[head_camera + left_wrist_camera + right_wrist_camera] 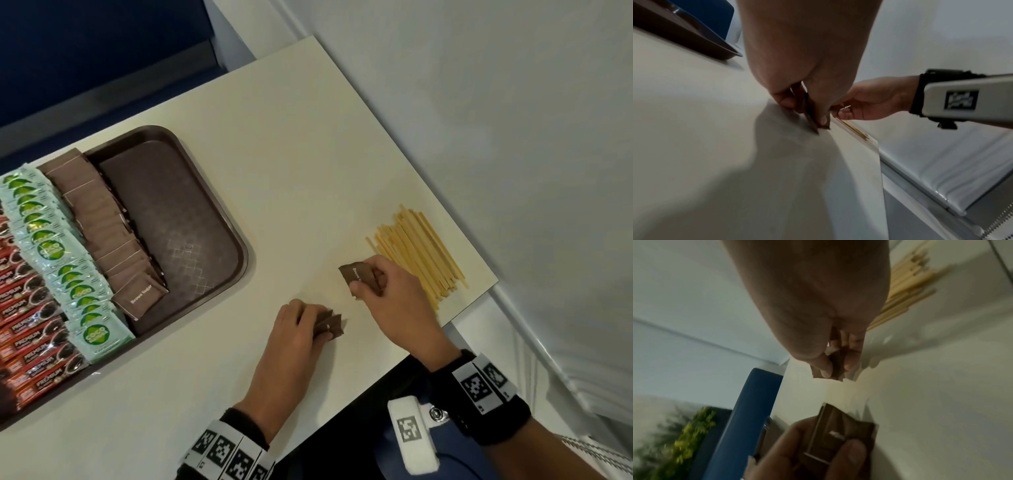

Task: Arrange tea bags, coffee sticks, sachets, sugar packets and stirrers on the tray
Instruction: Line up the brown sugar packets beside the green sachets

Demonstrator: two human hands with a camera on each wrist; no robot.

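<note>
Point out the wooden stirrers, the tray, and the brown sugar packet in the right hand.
wooden stirrers [409,245], head view, middle of the pile.
tray [178,219], head view, bare textured floor.
brown sugar packet [354,274], head view, printed face beside the right hand [387,294].

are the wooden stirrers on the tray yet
No, the stirrers lie in a pile on the table, well apart from the tray.

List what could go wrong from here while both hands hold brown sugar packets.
1. The left hand pinches several brown sugar packets fanned unevenly, so one might slip onto the cream tabletop.
2. The right hand, gripping more brown packets, sits right beside the loose pile of pale wooden stirrers near the table's corner; a careless move could knock some off.
</note>
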